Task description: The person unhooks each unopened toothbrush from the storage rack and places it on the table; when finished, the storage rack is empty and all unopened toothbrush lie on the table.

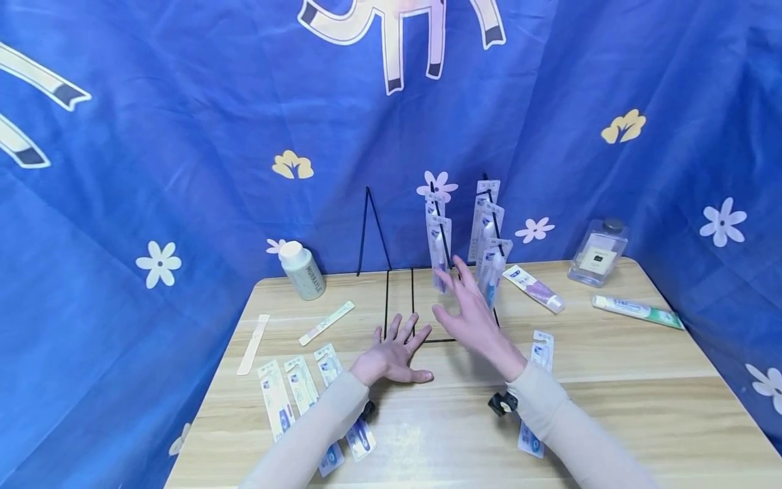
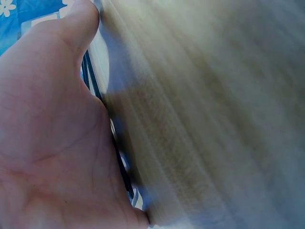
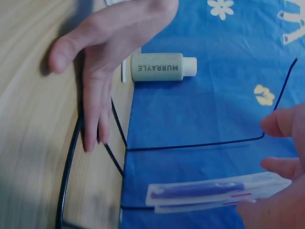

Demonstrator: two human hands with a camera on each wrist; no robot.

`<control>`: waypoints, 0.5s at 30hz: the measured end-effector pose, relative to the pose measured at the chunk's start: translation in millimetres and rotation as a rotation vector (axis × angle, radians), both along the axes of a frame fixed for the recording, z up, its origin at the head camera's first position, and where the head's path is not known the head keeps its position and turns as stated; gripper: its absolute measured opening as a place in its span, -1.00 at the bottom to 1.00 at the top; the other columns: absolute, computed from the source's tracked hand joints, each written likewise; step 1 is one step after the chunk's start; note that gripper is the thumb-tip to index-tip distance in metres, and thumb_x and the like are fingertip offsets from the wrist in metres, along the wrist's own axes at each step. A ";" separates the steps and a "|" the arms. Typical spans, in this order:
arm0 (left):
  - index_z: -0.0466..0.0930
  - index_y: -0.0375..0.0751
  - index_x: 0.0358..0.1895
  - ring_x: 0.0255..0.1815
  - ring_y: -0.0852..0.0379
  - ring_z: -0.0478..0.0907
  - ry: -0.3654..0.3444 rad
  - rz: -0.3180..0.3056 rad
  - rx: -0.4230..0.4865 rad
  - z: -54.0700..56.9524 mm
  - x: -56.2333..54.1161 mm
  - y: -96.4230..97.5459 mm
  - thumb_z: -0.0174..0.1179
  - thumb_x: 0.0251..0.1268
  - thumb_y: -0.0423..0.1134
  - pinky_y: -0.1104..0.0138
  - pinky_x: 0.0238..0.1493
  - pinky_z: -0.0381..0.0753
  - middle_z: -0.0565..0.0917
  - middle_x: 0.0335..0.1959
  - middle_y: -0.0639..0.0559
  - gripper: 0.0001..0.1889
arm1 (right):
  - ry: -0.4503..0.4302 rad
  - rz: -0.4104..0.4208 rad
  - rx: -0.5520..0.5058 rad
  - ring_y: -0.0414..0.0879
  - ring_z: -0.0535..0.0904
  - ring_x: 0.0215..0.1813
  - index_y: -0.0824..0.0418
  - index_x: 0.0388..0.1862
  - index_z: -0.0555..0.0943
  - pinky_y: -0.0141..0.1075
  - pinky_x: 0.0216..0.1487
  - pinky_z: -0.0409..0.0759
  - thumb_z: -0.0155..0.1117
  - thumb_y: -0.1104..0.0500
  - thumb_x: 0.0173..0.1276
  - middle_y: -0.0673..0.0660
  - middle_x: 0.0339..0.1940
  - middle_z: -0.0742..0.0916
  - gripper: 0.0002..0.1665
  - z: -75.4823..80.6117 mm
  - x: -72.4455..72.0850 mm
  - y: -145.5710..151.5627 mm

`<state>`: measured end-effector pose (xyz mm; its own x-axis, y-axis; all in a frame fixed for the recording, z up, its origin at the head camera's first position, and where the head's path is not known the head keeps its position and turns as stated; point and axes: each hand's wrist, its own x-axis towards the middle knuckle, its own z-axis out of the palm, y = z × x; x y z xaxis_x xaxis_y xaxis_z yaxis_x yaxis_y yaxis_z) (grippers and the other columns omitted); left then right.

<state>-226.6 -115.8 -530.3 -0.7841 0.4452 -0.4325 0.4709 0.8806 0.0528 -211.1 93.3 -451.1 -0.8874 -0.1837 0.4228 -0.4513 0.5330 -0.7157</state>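
Observation:
My left hand (image 1: 394,353) is low over the table at the front left of a black wire rack (image 1: 440,340), its fingers spread across the base wires. In the right wrist view those fingertips overlap the wires. Beside the rack's hooks my right hand (image 1: 473,319) is raised with fingers apart and holds nothing. Closest to its fingertips are blister-packed toothbrushes (image 1: 439,238) hanging on the middle hook. More toothbrush packs (image 1: 493,261) hang one behind another on the right hook. The left wire prong (image 1: 363,234) carries no pack.
Several toothbrush packs (image 1: 277,397) lie at front left, partly under the left forearm; another pack (image 1: 542,350) lies beneath the right. Two pale strips (image 1: 326,324) and a MURRAYLE bottle (image 1: 305,275) are left. Toothpaste tubes (image 1: 534,288) and a clear bottle (image 1: 599,255) are right. A blue curtain (image 1: 214,170) hangs behind.

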 end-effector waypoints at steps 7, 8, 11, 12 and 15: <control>-0.33 0.37 0.66 0.72 -0.21 -0.40 -0.001 0.003 0.001 -0.5 0.2 0.6 -0.08 0.16 0.66 -0.35 0.57 -0.17 -0.42 0.71 0.08 0.08 | 0.015 -0.077 -0.126 0.31 0.30 0.56 0.25 0.31 0.59 0.21 0.52 0.29 0.31 0.30 0.28 0.37 0.56 0.37 -0.43 1.8 -25.2 -10.8; -0.33 0.37 0.66 0.72 -0.21 -0.40 -0.001 0.003 0.000 -1.0 0.4 0.5 -0.09 0.16 0.66 -0.35 0.57 -0.17 -0.42 0.71 0.08 0.08 | 0.018 -0.086 -0.138 0.30 0.35 0.53 0.26 0.30 0.59 0.19 0.51 0.31 0.30 0.32 0.29 0.36 0.52 0.43 -0.44 1.5 -27.3 -11.2; -0.33 0.37 0.66 0.72 -0.22 -0.40 0.000 -0.001 0.003 -2.2 0.6 0.3 -0.09 0.16 0.67 -0.35 0.57 -0.16 -0.42 0.71 0.07 0.08 | 0.034 -0.101 -0.170 0.28 0.56 0.32 0.27 0.29 0.60 0.13 0.37 0.50 0.28 0.38 0.28 0.31 0.41 0.56 -0.45 0.3 -29.7 -11.1; -0.33 0.37 0.66 0.72 -0.22 -0.40 0.001 -0.002 0.003 -2.3 0.6 0.3 -0.09 0.16 0.67 -0.35 0.56 -0.16 -0.42 0.71 0.07 0.09 | 0.044 -0.105 -0.173 0.27 0.60 0.28 0.27 0.28 0.60 0.10 0.34 0.53 0.27 0.39 0.28 0.30 0.37 0.59 -0.45 0.0 -29.4 -10.8; -0.32 0.36 0.66 0.72 -0.22 -0.39 0.008 -0.003 0.005 -2.3 0.2 0.3 -0.08 0.15 0.67 -0.36 0.56 -0.15 -0.41 0.72 0.07 0.09 | 0.063 -0.098 -0.195 0.23 0.68 0.15 0.29 0.25 0.63 -0.01 0.23 0.65 0.25 0.43 0.28 0.30 0.31 0.63 -0.48 -0.3 -25.9 -9.5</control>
